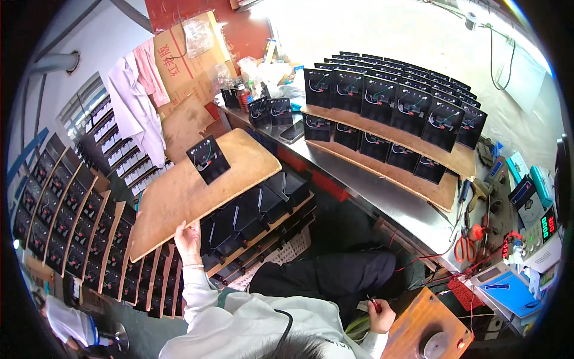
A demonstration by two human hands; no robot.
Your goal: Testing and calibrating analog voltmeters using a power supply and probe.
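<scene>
My left hand (188,242) grips the near edge of a brown wooden board (167,203). On that board stands a black panel (208,159) with wiring on its face. The board lies over black housings (239,221) stacked on a lower board. My right hand (379,316) is near the lower right, fingers closed around a small dark object too small to name, beside a wooden block with a round metal fitting (426,320).
A steel bench (394,209) holds tiered boards of wired panels (394,102), scissors (465,248), tools and a meter with displays (541,239). Racks of wired units (60,221) curve along the left. A co-worker (69,323) is at the lower left. Cardboard (185,60) leans behind.
</scene>
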